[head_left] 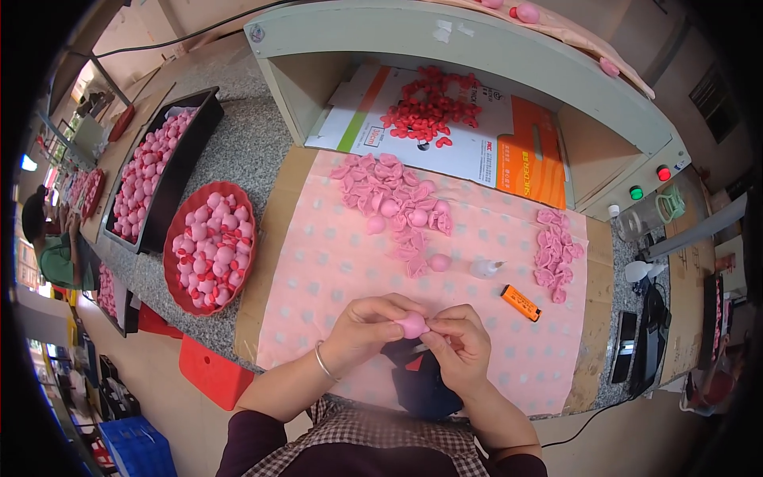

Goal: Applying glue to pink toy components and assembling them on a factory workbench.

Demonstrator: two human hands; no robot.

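A small round pink piece (413, 324) sits between the fingertips of both hands, low over a pink dotted cloth (334, 262). My left hand (367, 326) cups it from the left, a bangle on the wrist. My right hand (461, 342) pinches it from the right, over a dark bundle in my lap. Farther up the cloth lies a heap of pink pieces (393, 199), a single pink ball (439, 261) and a smaller heap (555, 253) at the right.
A round red tray (176, 278) and a black bin (187, 163) full of pink pieces stand at the left. Small red parts (429, 111) lie on flattened cardboard under a grey machine hood. An orange lighter (520, 302) and small white bottle (485, 269) lie close by. Another person sits far left.
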